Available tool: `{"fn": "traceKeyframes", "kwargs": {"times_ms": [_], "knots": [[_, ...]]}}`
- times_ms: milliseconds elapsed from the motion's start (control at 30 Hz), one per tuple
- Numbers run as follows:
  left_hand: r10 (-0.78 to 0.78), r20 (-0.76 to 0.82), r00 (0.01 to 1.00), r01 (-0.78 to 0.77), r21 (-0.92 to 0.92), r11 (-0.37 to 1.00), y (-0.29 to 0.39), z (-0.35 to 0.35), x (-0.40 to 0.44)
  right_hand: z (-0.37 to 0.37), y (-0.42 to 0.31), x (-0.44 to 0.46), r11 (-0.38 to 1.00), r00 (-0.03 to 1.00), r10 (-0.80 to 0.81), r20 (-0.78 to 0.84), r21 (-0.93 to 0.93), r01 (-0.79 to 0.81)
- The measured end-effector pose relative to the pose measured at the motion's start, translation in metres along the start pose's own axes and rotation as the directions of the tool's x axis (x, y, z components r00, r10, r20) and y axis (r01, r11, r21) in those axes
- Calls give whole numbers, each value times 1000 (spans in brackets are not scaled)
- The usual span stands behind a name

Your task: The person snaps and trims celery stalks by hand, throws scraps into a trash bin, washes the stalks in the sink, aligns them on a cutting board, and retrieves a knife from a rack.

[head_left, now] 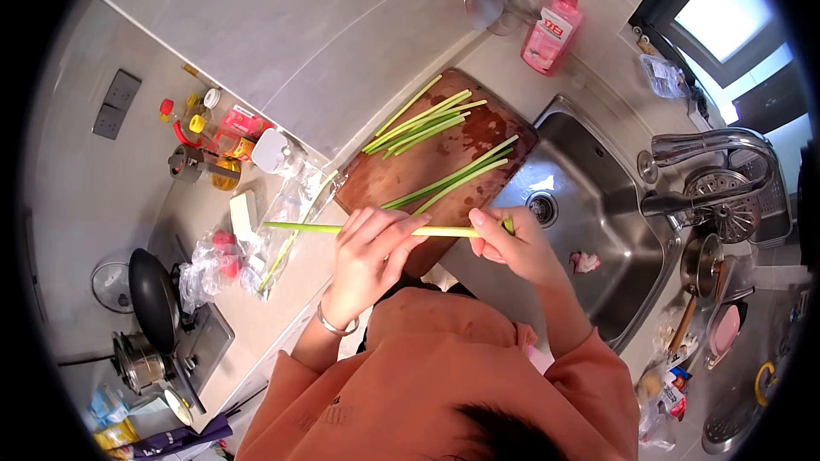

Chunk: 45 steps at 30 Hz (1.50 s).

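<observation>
A long green stalk (320, 228) is held level in front of my body, across the near side of the wooden cutting board (376, 179). My left hand (371, 248), with a bangle at the wrist, has its fingers round the stalk's middle. My right hand (512, 243) pinches the stalk's right end between thumb and fingers. Two groups of green stalks (427, 124) lie on the wet board beyond my hands. Another thin stalk (295, 235) rests on clear plastic on the counter to the left.
On the right is a steel sink (615, 213) with a faucet (709, 149) and a small scrap (584, 262). A pink bottle (551, 34) stands behind. Bottles (222, 128), a plastic bag (205, 269) and a black pan (154, 299) are at the left.
</observation>
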<state>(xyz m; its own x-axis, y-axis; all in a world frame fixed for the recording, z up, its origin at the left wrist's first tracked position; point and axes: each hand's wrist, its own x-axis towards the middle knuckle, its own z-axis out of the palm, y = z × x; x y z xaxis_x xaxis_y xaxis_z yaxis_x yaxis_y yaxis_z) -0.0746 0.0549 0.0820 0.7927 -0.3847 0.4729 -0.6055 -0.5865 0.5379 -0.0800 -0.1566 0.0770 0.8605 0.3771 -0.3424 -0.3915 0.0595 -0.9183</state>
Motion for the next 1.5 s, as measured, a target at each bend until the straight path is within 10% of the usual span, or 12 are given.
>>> {"fn": "traceKeyframes", "kwargs": {"times_ms": [200, 500, 733, 933, 1167, 1500], "knots": [[91, 17, 996, -90, -23, 996, 2, -11, -4, 3, -23, -12, 990, 986, 27, 163, -138, -5], [-1, -113, 994, -23, -215, 976, 8, -10, -12, 14, 5, -8, 960, 942, -232, 241, 211, 182], [237, 77, 968, -244, 101, 964, 10, -31, -1, -10, -31, 13, 833, 878, -92, 470, -447, 326], [267, 124, 956, -285, 167, 944, 13, -22, 8, 9, -36, 11, 832, 874, -134, 466, -426, 355], [-156, -187, 970, 76, -378, 923, 32, 15, -10, 31, -6, 3, 887, 862, -458, 216, 45, 460], [-339, -323, 884, -45, -779, 625, 20, 10, 6, 22, 9, 5, 870, 900, -422, 110, -231, 436]]}}
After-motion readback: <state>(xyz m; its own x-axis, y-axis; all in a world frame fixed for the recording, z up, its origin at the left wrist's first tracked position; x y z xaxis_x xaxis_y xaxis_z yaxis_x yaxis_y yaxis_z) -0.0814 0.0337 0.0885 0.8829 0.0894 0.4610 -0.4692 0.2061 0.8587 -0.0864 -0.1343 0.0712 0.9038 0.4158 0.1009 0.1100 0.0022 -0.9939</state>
